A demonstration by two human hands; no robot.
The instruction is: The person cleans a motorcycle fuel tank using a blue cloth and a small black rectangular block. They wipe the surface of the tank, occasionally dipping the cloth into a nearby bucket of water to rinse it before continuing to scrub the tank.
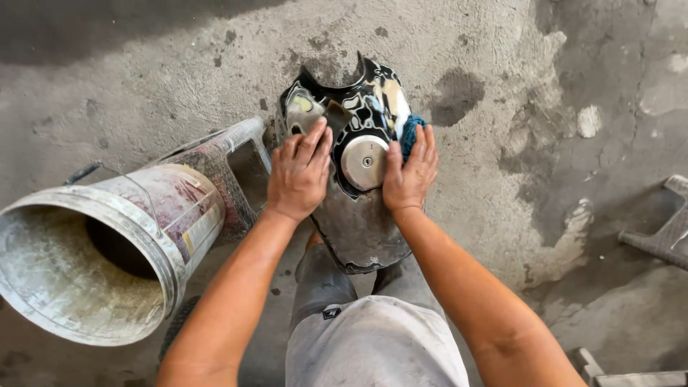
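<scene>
A glossy black motorcycle fuel tank (356, 222) rests on my knees, its round silver filler cap (363, 163) facing up. My left hand (299, 172) lies flat on the tank's left side, fingers together and spread over the shiny surface. My right hand (410, 172) presses a blue cloth (410, 135) against the tank's right side, just beside the cap. My grey shorts (373, 344) show below the tank.
A dirty white plastic bucket (86, 251) stands at my left, with an overturned plastic stool (236, 172) behind it. The floor is stained grey concrete (502, 72). Another stool's legs (663, 229) show at the right edge.
</scene>
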